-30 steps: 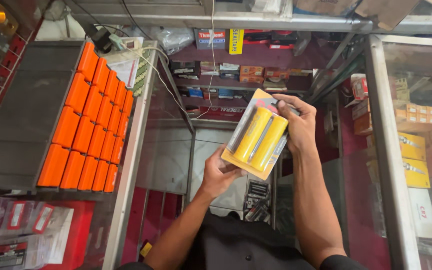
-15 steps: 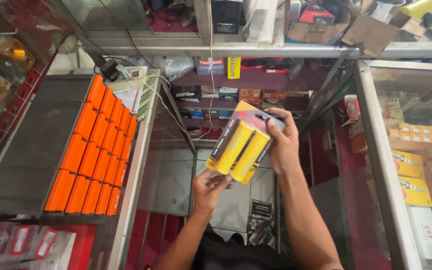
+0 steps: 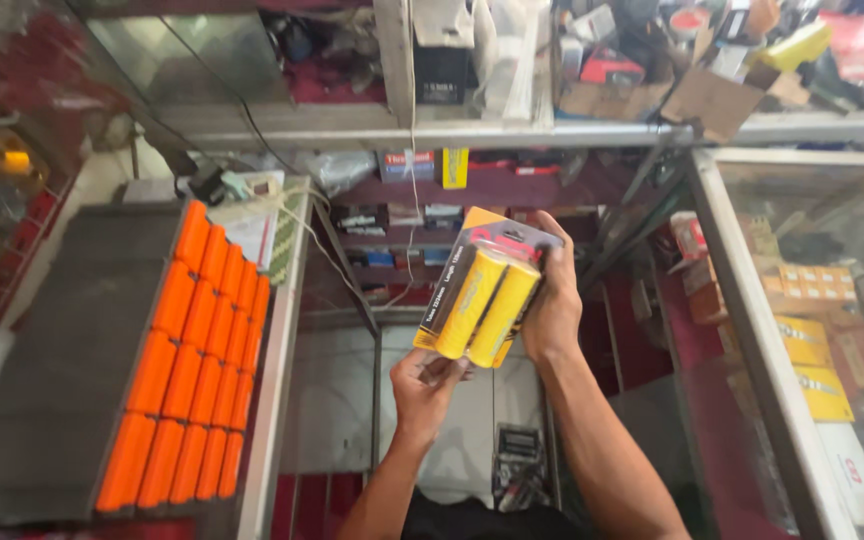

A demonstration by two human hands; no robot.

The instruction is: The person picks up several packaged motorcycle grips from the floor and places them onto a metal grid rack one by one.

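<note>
Head view: one blister pack of two yellow handlebar grips (image 3: pixel 487 290), held up over the gap between two glass counters. Right hand (image 3: pixel 552 305) was wrapped around its right edge; left hand (image 3: pixel 424 385) pinched its bottom corner. Orange grips (image 3: pixel 192 350) lay in rows on the left counter (image 3: pixel 272 400). Step judged: inspecting the pack. Any next move called for a firm two-handed hold.

A blister pack (image 3: pixel 487 290) of two yellow cylindrical grips on dark backing card, tilted, held up in mid-air.
</note>
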